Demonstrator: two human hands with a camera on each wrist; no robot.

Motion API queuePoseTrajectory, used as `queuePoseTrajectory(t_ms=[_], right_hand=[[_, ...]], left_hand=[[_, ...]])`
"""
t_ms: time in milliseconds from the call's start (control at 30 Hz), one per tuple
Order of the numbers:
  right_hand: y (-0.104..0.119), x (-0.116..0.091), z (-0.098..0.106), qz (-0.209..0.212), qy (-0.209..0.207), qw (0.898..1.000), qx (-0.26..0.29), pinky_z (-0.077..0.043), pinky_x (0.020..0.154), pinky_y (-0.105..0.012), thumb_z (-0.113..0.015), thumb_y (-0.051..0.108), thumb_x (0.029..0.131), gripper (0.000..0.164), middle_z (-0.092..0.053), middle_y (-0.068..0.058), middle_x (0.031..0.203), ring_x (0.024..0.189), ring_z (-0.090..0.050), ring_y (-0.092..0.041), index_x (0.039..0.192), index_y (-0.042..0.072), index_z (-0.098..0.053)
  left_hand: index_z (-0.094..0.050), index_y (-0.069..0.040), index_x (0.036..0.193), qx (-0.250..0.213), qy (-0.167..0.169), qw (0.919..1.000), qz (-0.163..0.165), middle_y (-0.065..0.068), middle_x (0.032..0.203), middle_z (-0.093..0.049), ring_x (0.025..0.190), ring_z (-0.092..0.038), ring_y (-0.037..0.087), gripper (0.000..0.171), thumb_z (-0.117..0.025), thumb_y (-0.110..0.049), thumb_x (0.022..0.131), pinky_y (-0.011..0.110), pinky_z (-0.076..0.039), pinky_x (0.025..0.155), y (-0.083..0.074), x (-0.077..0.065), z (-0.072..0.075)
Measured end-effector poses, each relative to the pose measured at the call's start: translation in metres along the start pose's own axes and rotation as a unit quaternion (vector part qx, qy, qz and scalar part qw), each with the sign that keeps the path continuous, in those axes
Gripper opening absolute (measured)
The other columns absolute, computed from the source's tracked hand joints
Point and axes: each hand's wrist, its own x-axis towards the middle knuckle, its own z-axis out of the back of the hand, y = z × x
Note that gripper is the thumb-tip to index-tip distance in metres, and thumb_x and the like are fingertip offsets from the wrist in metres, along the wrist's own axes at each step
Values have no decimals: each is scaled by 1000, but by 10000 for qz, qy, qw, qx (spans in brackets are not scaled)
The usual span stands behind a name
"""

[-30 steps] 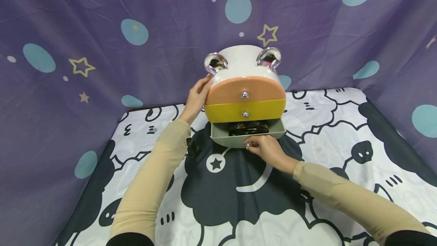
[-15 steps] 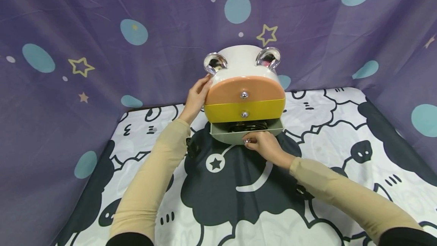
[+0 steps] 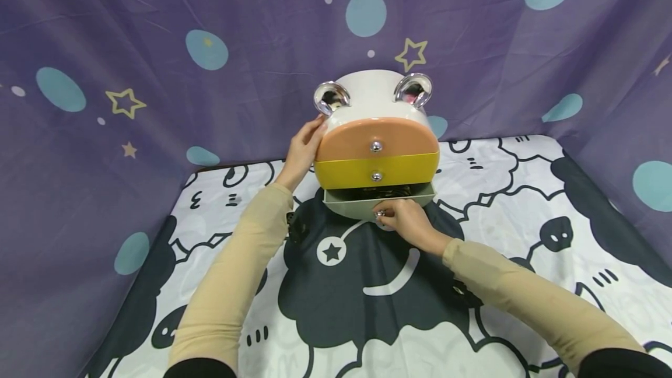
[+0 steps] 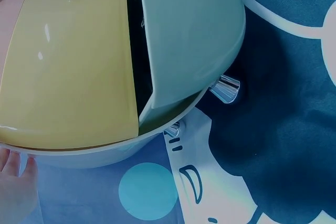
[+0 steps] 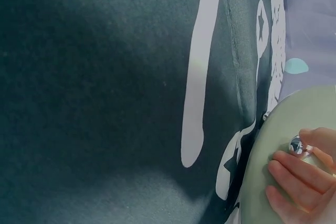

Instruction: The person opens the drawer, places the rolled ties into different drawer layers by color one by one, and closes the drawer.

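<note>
A small frog-like drawer cabinet (image 3: 367, 92) with a white shell stands at the back of the table in the head view. Its orange drawer (image 3: 346, 139) and yellow drawer (image 3: 341, 172) are closed, while the pale green bottom drawer (image 3: 343, 209) sticks out part way. Inside that drawer lies something black with gold marks (image 3: 385, 191), mostly hidden. My left hand (image 3: 303, 147) rests against the cabinet's left side, its fingers fairly straight. With thumb and finger, my right hand (image 3: 412, 223) pinches the green drawer's silver knob (image 5: 295, 144); the other fingers lie near the drawer front.
A black-and-white sheep-print cloth (image 3: 362, 314) covers the table. Purple curtain (image 3: 262, 45) with stars and blue spots hangs behind and at both sides. Two shiny ring-shaped eyes stand out from the cabinet's top, and silver feet (image 4: 226, 88) hold it off the cloth.
The green drawer has slid inward, with my right hand moving along on its knob. Less of the black thing inside shows. My left hand has stayed in place.
</note>
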Motion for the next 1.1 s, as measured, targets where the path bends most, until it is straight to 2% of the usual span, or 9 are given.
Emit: queuePoseTrajectory(t_ms=[467, 900, 1100], right_hand=[[0, 6, 1, 39, 10, 9999, 102, -50, 56, -23, -64, 10, 80, 14, -67, 3, 72, 68, -63, -12, 94, 9, -69], [-3, 13, 0, -19, -44, 10000, 48, -51, 59, -26, -63, 10, 81, 13, -68, -1, 80, 72, -63, -14, 92, 10, -70], [-4, 15, -1, -78, -52, 9999, 48, -49, 55, -23, -64, 10, 80, 12, -68, -3, 84, 70, -63, -13, 91, 10, -70]], left_hand=[[-49, -8, 126, -1, -27, 10000, -11, -3, 135, -42, 123, -37, 9, 43, -51, -32, 90, 21, -30, 102, 0, 0, 0], [-48, -8, 127, -12, 52, 9999, 147, -2, 137, -39, 124, -35, 10, 43, -50, -29, 91, 22, -29, 103, -1, 2, 1], [-47, -8, 127, 7, 60, 9998, 177, -2, 137, -39, 125, -34, 11, 43, -50, -29, 91, 23, -29, 103, -2, 1, 1]])
